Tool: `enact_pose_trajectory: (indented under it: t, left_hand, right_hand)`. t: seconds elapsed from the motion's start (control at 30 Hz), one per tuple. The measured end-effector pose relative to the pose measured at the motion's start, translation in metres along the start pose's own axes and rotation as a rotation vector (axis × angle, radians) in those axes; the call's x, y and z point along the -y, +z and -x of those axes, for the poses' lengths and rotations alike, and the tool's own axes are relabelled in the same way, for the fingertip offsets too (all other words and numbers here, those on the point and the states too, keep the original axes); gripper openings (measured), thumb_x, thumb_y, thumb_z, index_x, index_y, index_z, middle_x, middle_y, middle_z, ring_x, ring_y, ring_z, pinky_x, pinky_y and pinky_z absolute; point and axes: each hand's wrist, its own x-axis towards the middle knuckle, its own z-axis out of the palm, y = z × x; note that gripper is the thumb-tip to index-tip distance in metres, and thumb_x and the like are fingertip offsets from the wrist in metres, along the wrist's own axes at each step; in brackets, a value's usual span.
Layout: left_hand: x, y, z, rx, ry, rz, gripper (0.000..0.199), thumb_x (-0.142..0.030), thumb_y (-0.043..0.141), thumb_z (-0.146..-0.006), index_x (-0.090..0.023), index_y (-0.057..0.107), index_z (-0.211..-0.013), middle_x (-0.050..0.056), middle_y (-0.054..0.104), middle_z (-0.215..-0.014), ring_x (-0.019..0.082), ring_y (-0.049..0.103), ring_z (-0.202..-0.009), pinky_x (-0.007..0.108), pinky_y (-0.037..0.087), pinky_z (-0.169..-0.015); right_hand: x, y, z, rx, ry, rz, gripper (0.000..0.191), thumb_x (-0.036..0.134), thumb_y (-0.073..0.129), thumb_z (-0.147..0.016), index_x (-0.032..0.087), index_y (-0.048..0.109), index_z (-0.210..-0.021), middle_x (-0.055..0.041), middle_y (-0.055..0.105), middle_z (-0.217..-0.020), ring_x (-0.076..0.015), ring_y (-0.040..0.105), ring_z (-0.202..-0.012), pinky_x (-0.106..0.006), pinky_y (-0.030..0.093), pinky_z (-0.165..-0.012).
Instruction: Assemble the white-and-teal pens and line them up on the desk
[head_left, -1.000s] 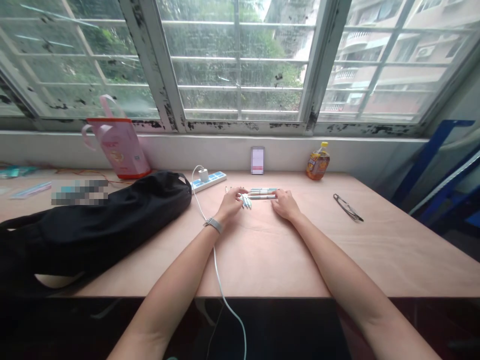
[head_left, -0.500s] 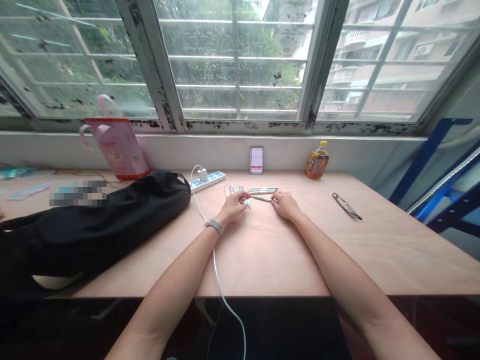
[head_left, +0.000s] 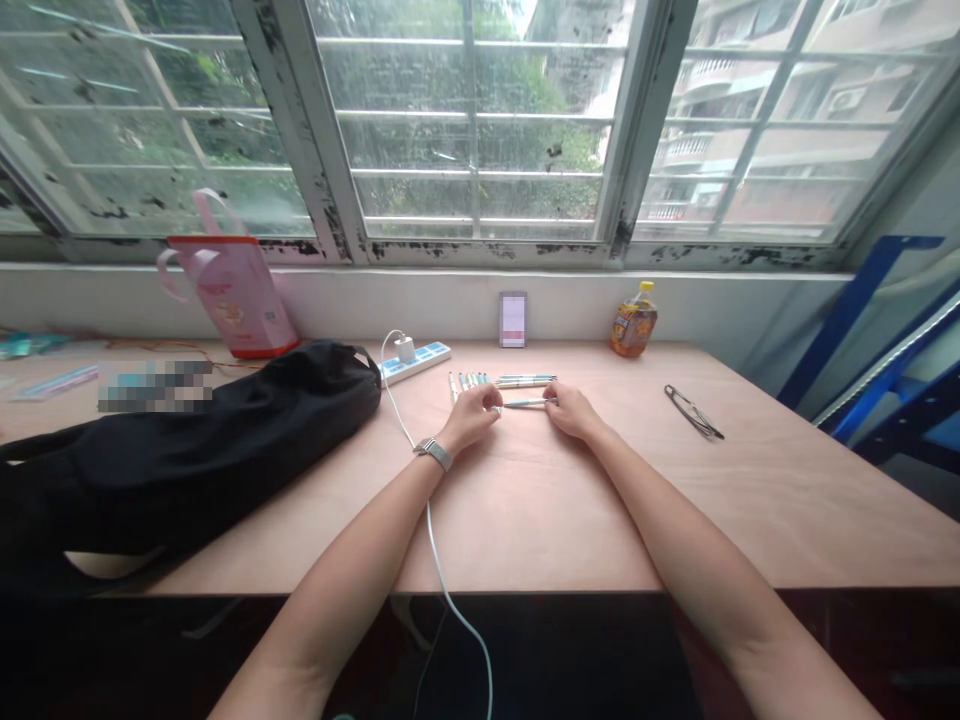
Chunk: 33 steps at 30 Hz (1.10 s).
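Observation:
My right hand [head_left: 571, 410] pinches one end of a slim pen [head_left: 525, 403], which lies level just above or on the desk and points left. My left hand [head_left: 474, 412], with a metal-banded watch at the wrist, is closed with thumb and fingertips together near the pen's other end. A small pale piece shows at its fingertips, too small to name. Behind the left hand stands a row of several pens [head_left: 471, 380], partly hidden by the fingers. A few more pens [head_left: 525, 381] lie side by side crosswise, just beyond the held pen.
A phone [head_left: 513, 320] leans on the wall beneath the window. The drink bottle [head_left: 634, 322] and eyeglasses [head_left: 694, 412] are to the right. On the left are a black bag [head_left: 225, 440], a pink bag [head_left: 238, 300], a power strip [head_left: 426, 362] and a white cable [head_left: 442, 570].
The pen in my right hand has turned from slanting to nearly level and moved slightly nearer. The fingers of my left hand have curled in and drawn down a little.

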Motion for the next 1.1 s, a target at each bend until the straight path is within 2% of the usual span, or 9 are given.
enact_pose_trajectory:
  t: [0.33, 0.7, 0.9, 1.0, 1.1]
  left_hand:
    - [-0.0019, -0.0001, -0.0001, -0.001, -0.037, -0.02, 0.02, -0.001, 0.053, -0.064, -0.016, 0.065, -0.071, -0.001, 0.066, -0.07, 0.013, 0.057, -0.067, 0.023, 0.044, -0.063]
    - [-0.0059, 0.0011, 0.0001, 0.015, -0.044, -0.089, 0.024, 0.003, 0.05, -0.064, -0.016, 0.063, -0.07, -0.001, 0.061, -0.067, 0.013, 0.053, -0.064, 0.023, 0.04, -0.059]
    - [-0.0052, 0.0014, -0.0008, -0.026, 0.049, -0.159, 0.034, 0.006, 0.046, -0.066, -0.018, 0.064, -0.082, 0.002, 0.065, -0.082, 0.016, 0.06, -0.079, 0.026, 0.047, -0.069]
    - [-0.005, 0.0016, 0.0002, -0.003, 0.089, -0.183, 0.028, 0.001, 0.053, -0.073, -0.018, 0.064, -0.09, 0.004, 0.066, -0.087, 0.018, 0.062, -0.083, 0.029, 0.05, -0.073]
    - [-0.0057, 0.0016, 0.0014, 0.076, 0.097, -0.2, 0.012, -0.011, 0.058, -0.083, -0.019, 0.063, -0.09, 0.003, 0.067, -0.086, 0.018, 0.062, -0.077, 0.03, 0.05, -0.073]
  right_hand:
    - [0.0027, -0.0039, 0.0034, -0.021, 0.016, -0.082, 0.015, 0.014, 0.053, -0.082, 0.018, 0.064, -0.093, -0.0057, 0.069, -0.087, -0.017, 0.058, -0.075, -0.025, 0.038, -0.069]
    - [-0.0042, -0.0015, -0.0049, -0.004, -0.013, -0.172, 0.014, 0.016, 0.052, -0.073, 0.019, 0.064, -0.079, -0.0038, 0.068, -0.082, -0.0176, 0.058, -0.078, -0.025, 0.04, -0.069]
    - [-0.0059, -0.0005, -0.0049, -0.018, -0.07, -0.225, 0.015, 0.02, 0.051, -0.072, 0.019, 0.065, -0.075, -0.0022, 0.065, -0.074, -0.0165, 0.056, -0.071, -0.025, 0.038, -0.066]
    - [-0.0054, -0.0004, -0.0047, -0.01, -0.08, -0.262, 0.016, 0.022, 0.051, -0.073, 0.018, 0.067, -0.075, -0.002, 0.065, -0.074, -0.0163, 0.055, -0.071, -0.025, 0.039, -0.067]
    - [-0.0053, -0.0003, -0.0046, 0.017, -0.081, -0.285, 0.019, 0.023, 0.051, -0.074, 0.017, 0.068, -0.077, -0.0018, 0.064, -0.071, -0.0159, 0.055, -0.069, -0.025, 0.038, -0.066]
